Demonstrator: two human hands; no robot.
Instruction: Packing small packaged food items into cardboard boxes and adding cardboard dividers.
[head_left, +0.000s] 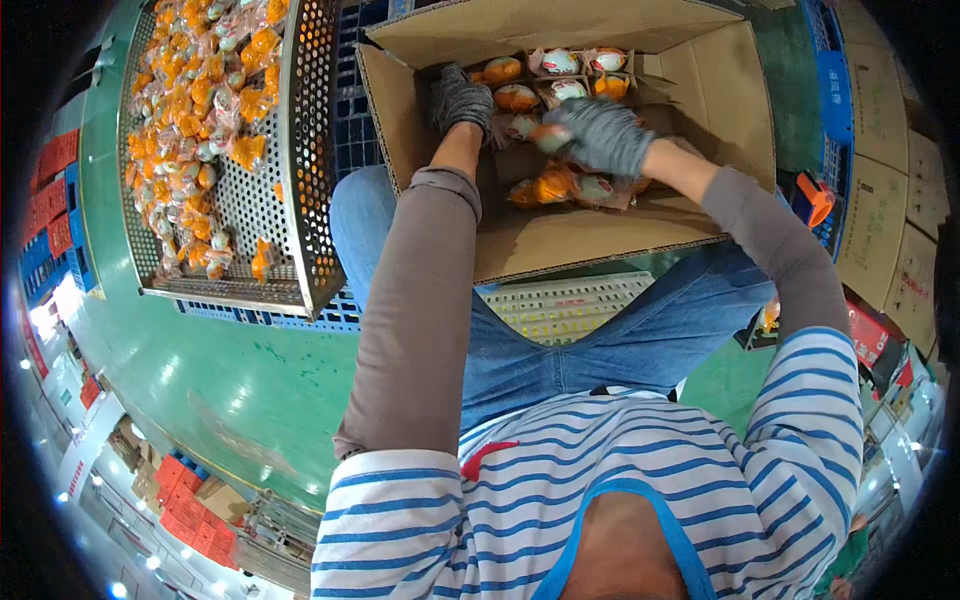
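Observation:
An open cardboard carton lies before me, with a cardboard divider forming cells inside. Plastic-wrapped eggs, some white and some orange, sit in the far cells. My left hand, in a grey knit glove, is inside the carton's left end; its fingertips are hidden, so its grip is unclear. In its matching glove, my right hand holds a wrapped egg above the cells, slightly blurred. More orange and white wrapped eggs lie loose in a group at the carton's near side.
To the left, a perforated metal bin holds a large heap of wrapped eggs. A white plastic crate stands under the carton, between my knees. An orange-handled tool, perhaps a tape dispenser, lies at right near stacked cardboard boxes.

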